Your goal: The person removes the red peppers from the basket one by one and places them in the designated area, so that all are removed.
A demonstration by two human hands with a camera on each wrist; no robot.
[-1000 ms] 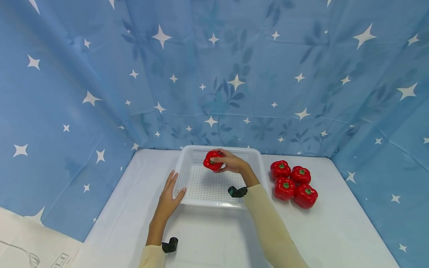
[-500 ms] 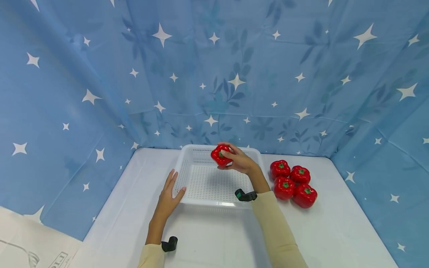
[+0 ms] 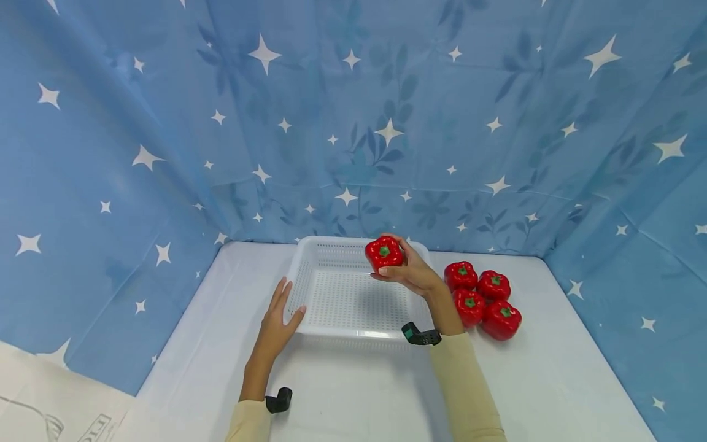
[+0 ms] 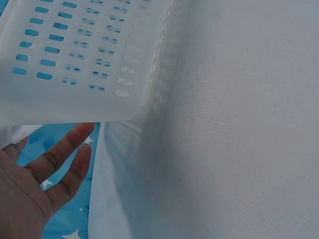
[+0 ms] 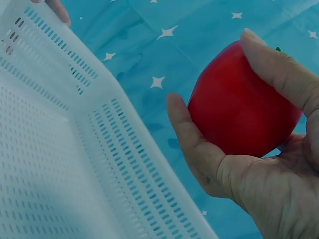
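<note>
My right hand grips a red bell pepper with a green stem, held above the back right part of a white plastic basket. In the right wrist view, thumb and fingers curl round the pepper, with the basket's slotted wall beside it. My left hand rests at the basket's left rim, fingers extended and spread. From the left wrist view, fingers of the left hand reach up to the basket's edge. No pepper lies in the visible part of the basket.
Several more red bell peppers stand grouped on the white table, right of the basket. A blue curtain with white stars surrounds the table at the back and sides. Patterned pale cloth shows at lower left.
My right hand has moved right across the basket with the pepper, and the pepper has turned so its stem faces the head camera more. The left hand has stayed at the rim.
</note>
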